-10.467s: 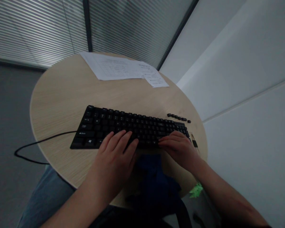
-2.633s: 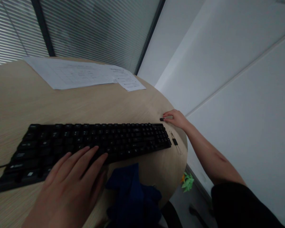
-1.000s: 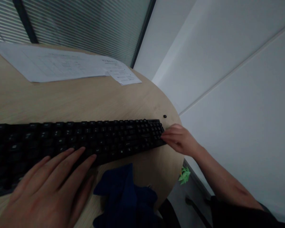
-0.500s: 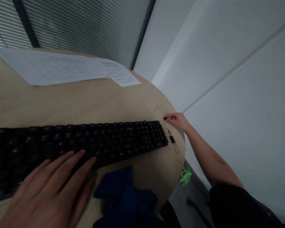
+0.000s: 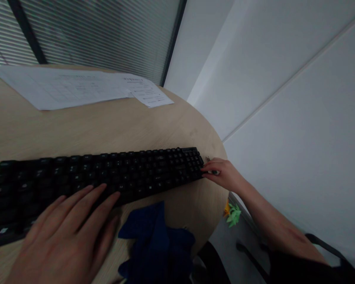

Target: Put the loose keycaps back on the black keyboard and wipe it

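Note:
A black keyboard [image 5: 142,171] lies across the wooden table. My left hand [image 5: 73,228] rests with spread fingers on its lower edge, toward the left, holding nothing. At the keyboard's right end, my right hand [image 5: 221,172] pinches a small black keycap between thumb and fingertips, against the edge of the number pad. The fingers mostly cover the keycap. Under that hand lies a wire keycap puller [image 5: 208,159] with a black middle; only bits of it show. A dark blue cloth [image 5: 156,240] is bunched in front of the keyboard.
Printed sheets of paper [image 5: 85,88] lie along the back of the round-edged table [image 5: 106,126]. A white wall [image 5: 298,118] stands close on the right. Below the table edge are a green and orange decoration [image 5: 233,214] and dark chair parts [image 5: 251,258].
My right hand has moved toward me with the small black keycap, from beyond the keyboard's corner to its right edge, and now covers much of the wire puller. My left hand stays put.

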`<move>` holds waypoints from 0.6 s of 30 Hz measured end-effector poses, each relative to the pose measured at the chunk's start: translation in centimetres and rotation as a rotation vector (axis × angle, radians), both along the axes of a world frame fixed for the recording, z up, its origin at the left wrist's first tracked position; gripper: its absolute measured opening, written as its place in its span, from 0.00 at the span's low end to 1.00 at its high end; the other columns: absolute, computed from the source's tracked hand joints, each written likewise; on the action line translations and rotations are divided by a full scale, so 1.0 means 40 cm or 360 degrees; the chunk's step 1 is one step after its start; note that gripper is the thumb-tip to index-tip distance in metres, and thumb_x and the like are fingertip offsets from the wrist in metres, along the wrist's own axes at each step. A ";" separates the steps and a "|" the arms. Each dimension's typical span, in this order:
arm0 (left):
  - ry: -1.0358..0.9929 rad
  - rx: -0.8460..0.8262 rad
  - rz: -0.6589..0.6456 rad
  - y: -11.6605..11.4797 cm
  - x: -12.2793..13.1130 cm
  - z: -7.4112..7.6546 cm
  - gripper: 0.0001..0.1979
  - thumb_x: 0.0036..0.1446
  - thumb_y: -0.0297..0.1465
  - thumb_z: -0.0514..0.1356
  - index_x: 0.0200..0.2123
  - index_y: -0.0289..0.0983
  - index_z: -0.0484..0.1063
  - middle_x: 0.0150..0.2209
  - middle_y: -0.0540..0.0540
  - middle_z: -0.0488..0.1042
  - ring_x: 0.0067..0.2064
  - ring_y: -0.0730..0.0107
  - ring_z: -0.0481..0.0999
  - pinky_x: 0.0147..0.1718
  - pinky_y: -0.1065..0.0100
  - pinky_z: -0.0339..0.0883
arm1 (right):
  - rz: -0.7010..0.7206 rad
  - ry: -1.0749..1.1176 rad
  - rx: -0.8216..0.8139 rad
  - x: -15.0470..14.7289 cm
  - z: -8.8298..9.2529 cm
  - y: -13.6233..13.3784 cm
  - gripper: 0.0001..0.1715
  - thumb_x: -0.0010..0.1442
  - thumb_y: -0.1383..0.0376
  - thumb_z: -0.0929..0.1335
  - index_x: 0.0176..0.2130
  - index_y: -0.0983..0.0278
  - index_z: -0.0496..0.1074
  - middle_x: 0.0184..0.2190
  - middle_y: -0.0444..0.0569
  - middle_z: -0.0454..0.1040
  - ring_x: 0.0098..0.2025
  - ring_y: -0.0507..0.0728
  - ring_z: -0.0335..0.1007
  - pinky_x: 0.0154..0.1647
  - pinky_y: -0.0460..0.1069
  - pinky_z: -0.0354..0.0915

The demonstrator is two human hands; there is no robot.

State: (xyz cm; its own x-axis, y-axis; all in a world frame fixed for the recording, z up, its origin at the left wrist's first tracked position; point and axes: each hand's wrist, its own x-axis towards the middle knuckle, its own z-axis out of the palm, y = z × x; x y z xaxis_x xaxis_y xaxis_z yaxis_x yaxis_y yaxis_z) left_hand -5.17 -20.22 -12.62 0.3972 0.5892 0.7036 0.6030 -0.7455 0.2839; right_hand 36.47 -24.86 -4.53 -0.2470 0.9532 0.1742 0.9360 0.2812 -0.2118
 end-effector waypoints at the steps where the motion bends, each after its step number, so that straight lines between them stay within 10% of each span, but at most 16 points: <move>1: 0.0054 -0.0021 0.0007 -0.003 -0.001 0.002 0.30 0.62 0.41 0.59 0.67 0.55 0.62 0.60 0.45 0.73 0.57 0.41 0.74 0.61 0.36 0.62 | 0.0046 -0.0061 0.0034 0.000 0.002 0.000 0.16 0.66 0.56 0.68 0.43 0.63 0.81 0.40 0.48 0.76 0.41 0.44 0.71 0.45 0.40 0.66; 18: 0.0193 0.0009 0.0021 -0.014 -0.002 0.018 0.20 0.64 0.40 0.57 0.56 0.42 0.75 0.58 0.39 0.74 0.57 0.41 0.73 0.61 0.38 0.62 | 0.0069 -0.0200 -0.0029 -0.004 0.019 -0.004 0.15 0.67 0.58 0.67 0.44 0.62 0.79 0.41 0.48 0.75 0.44 0.46 0.69 0.48 0.43 0.65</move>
State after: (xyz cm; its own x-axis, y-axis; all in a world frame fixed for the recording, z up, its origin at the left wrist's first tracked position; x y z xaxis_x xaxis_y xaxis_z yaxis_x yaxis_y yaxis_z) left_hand -5.26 -20.77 -11.90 0.4720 0.5911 0.6541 0.6425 -0.7387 0.2039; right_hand 36.31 -25.02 -3.76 -0.3069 0.9438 0.1223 0.9425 0.3193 -0.0991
